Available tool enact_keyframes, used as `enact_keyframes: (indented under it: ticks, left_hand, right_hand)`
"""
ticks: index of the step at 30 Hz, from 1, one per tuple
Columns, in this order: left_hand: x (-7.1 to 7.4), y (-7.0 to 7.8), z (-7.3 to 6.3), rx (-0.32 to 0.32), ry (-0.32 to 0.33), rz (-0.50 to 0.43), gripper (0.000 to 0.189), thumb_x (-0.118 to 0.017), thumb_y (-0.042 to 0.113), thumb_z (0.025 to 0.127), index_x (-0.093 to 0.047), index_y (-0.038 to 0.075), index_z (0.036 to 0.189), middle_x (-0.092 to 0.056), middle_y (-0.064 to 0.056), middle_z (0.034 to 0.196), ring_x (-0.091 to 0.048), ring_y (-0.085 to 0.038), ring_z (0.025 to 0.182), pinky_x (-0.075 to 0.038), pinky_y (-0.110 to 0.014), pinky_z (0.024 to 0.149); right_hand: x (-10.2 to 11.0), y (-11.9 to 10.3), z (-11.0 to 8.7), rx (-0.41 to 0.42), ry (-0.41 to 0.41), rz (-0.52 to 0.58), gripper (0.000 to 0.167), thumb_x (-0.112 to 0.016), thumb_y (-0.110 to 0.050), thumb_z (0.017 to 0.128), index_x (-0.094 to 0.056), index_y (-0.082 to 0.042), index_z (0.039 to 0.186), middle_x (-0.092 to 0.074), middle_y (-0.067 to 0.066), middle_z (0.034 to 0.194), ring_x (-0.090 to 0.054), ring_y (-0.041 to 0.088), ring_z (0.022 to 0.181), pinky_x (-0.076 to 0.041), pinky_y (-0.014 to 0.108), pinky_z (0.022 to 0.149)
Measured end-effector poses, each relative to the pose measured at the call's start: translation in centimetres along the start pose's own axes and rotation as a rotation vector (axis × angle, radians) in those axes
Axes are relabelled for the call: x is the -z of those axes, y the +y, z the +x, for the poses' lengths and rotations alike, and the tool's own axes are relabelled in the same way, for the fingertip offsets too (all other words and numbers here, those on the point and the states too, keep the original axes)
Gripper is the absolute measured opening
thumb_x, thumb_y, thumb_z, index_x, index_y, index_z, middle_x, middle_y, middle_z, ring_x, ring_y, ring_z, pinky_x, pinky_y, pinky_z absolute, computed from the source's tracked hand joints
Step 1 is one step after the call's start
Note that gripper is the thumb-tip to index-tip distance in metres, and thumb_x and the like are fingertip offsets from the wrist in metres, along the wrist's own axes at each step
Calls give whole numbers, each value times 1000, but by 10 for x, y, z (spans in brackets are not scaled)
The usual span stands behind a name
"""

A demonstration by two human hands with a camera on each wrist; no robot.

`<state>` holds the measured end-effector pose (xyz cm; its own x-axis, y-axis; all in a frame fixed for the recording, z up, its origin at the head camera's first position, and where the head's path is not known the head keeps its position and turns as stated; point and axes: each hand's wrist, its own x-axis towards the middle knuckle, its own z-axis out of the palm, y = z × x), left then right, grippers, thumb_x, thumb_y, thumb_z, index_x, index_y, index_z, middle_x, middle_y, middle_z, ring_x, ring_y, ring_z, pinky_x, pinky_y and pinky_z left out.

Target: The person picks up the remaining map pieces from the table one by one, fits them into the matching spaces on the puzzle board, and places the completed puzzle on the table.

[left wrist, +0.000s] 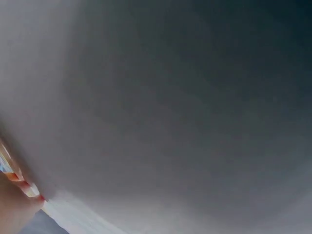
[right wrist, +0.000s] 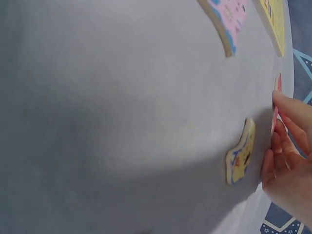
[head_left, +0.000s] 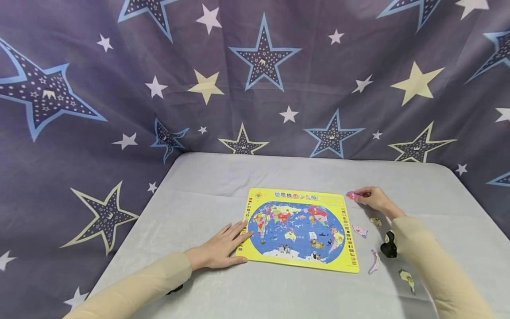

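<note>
A yellow-framed world map puzzle board lies flat on the table. My left hand rests on the cloth with its fingers spread, the fingertips over the board's left edge. In the left wrist view only a bit of that hand shows at the lower left corner. Just beyond the board's top right corner, my right hand pinches a pink puzzle piece between thumb and fingers. The right wrist view shows this hand holding the pink piece on edge, close to the table.
Loose puzzle pieces lie right of the board: a small yellowish one, a pink one, a narrow pinkish one and a cream one. The grey cloth-covered table meets a star-patterned curtain behind.
</note>
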<state>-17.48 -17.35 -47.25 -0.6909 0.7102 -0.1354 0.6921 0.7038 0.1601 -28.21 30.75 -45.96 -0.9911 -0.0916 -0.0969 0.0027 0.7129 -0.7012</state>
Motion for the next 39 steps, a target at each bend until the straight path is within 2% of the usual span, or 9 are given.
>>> enact_keyframes:
  ticks: [4, 10, 18, 24, 30, 39]
  left_hand:
    - [0, 1, -1, -2, 6, 2, 76, -25, 67, 84, -16, 21, 143, -5, -8, 149, -6, -21, 135, -8, -41, 107]
    - [2, 2, -1, -17, 21, 2, 75, -27, 66, 84, -19, 19, 143, -8, -10, 148, -9, -24, 135, -11, -43, 107]
    - [6, 4, -1, 4, -19, 10, 75, -28, 65, 85, -17, 19, 143, -5, -10, 148, -5, -22, 135, -8, -42, 107]
    - [6, 4, -1, 11, -36, 24, 76, -25, 67, 84, -15, 21, 143, -4, -8, 149, -4, -21, 135, -8, -41, 108]
    - [7, 5, -1, 10, -36, 35, 76, -25, 67, 84, -15, 20, 143, -3, -9, 149, -4, -21, 135, -9, -41, 107]
    - [9, 7, -1, 5, -31, 37, 75, -27, 64, 85, -17, 18, 143, -6, -11, 148, -6, -23, 135, -9, -42, 107]
  right_hand:
    - [-2, 2, 0, -6, 7, 15, 36, -60, -8, 82, -52, 15, 109, -56, 18, 89, -45, 13, 67, -41, 22, 55]
    - [-2, 0, 0, 0, 21, 36, 31, -58, -3, 80, -51, 14, 106, -53, 12, 84, -44, 11, 69, -39, 20, 55]
    - [3, -4, -2, 44, 31, 59, 24, -59, 3, 78, -51, 14, 98, -59, 15, 81, -49, 6, 64, -44, 20, 53]
    - [7, -4, -5, 24, 5, 82, 24, -56, 0, 82, -53, 12, 103, -61, 18, 86, -53, 9, 67, -44, 23, 54]
    - [12, -9, -7, -18, -17, 127, 27, -54, -3, 85, -52, 11, 108, -63, 11, 88, -54, 9, 72, -45, 24, 60]
    - [13, -16, -7, 20, -17, 149, 31, -56, -5, 85, -52, 13, 110, -65, 12, 89, -55, 0, 70, -48, 23, 66]
